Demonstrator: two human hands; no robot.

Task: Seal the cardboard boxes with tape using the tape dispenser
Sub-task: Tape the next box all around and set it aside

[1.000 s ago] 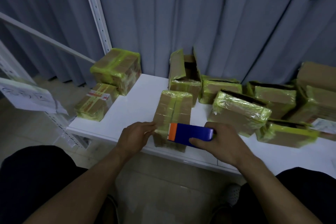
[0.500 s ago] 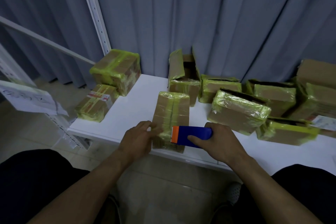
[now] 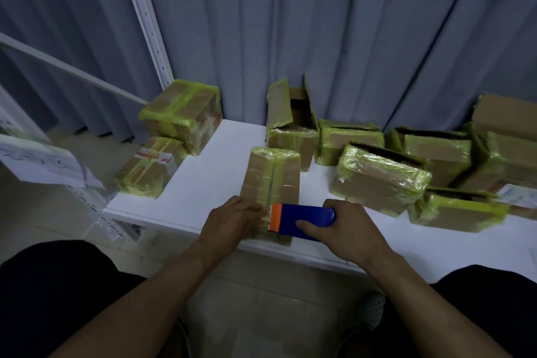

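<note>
A long cardboard box (image 3: pixel 271 176) with yellow-green tape along its top seam lies at the front of the white table (image 3: pixel 215 183). My right hand (image 3: pixel 345 229) grips a blue tape dispenser (image 3: pixel 305 219) with an orange end, which sits on the near end of that box. My left hand (image 3: pixel 232 221) presses on the box's near left corner, its fingertips touching the tape beside the orange end. The near end of the box is hidden under both hands and the dispenser.
Several taped boxes crowd the table's back and right, one with flaps up (image 3: pixel 290 125) and a wrapped one (image 3: pixel 377 177) close by. Two taped boxes (image 3: pixel 180 116) are stacked off the table's left edge by a white shelf post (image 3: pixel 145 17). Grey curtain behind.
The left hand slid right onto the box's near corner, up to the dispenser's orange end. The dispenser stays at the near end of the box.
</note>
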